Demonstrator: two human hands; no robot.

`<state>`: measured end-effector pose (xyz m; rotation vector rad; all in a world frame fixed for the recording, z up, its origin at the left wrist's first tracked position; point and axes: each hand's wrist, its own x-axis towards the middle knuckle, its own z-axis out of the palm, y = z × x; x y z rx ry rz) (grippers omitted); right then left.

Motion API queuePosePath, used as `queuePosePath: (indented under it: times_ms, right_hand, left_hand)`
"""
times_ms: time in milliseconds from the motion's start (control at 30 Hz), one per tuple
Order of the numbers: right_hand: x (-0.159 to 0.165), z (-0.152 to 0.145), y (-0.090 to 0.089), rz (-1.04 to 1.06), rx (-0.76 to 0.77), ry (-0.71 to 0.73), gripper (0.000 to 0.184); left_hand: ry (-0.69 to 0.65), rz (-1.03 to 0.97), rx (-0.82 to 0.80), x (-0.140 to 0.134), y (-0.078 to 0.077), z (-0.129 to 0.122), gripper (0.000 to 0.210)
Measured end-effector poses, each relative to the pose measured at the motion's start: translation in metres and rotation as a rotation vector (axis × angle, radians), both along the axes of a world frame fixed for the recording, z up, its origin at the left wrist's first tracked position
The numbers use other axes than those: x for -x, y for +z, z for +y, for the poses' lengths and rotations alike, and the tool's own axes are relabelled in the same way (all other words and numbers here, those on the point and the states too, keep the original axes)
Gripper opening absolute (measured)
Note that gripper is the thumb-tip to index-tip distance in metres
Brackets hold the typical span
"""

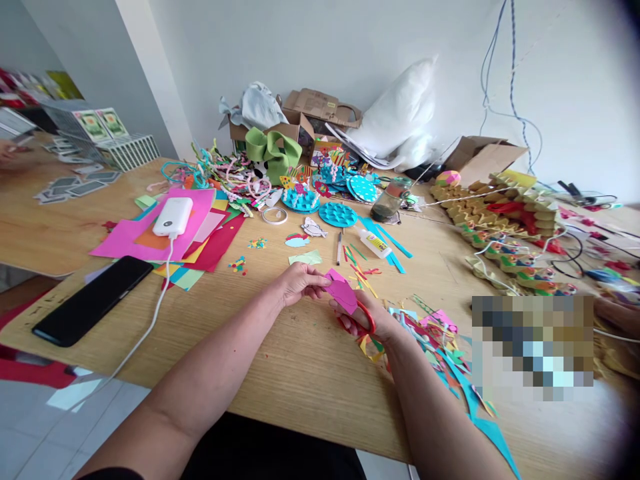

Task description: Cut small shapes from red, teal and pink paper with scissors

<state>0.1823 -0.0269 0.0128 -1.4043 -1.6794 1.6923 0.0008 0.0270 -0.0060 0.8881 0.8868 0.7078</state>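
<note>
Between finger and thumb, my left hand (301,283) pinches a small magenta paper piece (342,291) by its left end; a dark drawn outline shows on it. My right hand (381,320) grips scissors with red-orange handles (369,317), their blades hidden behind the paper. Beyond my hands lie a pale green paper scrap (305,257), fish-shaped paper cutouts (297,240), a pen (339,247) and a glue bottle (375,244). Colourful paper offcuts (440,347) are strewn beside my right forearm.
A black phone (93,300) and a white power bank (173,217) on coloured sheets (120,235) are at left, with a white cable (159,308) running down. Blue discs (338,214), a jar (391,199) and boxes (483,160) stand farther back. Another person's hand (617,317) shows at right.
</note>
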Motion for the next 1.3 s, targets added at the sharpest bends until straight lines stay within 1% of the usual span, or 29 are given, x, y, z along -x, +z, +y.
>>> queuePosePath:
  times_ms: [167,467,800,933,1167,1300]
  right_hand:
    - [-0.0007,0.0006,-0.0016,0.024,-0.004,0.014,0.04]
    - [-0.0003,0.0009,-0.0043,0.034,0.031,-0.023,0.039]
    - [-0.0003,0.0006,-0.0017,0.002,0.03,-0.025,0.039]
    - [0.0014,-0.0003,0.0011,-0.024,0.044,-0.038,0.039]
    - [0.0022,-0.001,0.0027,-0.014,-0.019,0.017,0.039]
    - [0.0009,-0.0004,0.0015,-0.025,0.006,0.013,0.038]
  left_hand:
    - [0.008,0.011,0.001,-0.0013,-0.0006,-0.0004,0.028]
    - [0.016,0.02,0.006,-0.0023,-0.0012,-0.0007,0.026]
    - [0.022,0.022,0.016,-0.0027,-0.0043,0.0006,0.029]
    - [0.024,0.009,0.021,-0.0027,-0.0044,0.0006,0.026]
    - [-0.006,-0.01,0.001,-0.0018,-0.0044,0.0006,0.025]
    - [-0.013,0.008,0.001,-0.0016,-0.0033,0.0002,0.026]
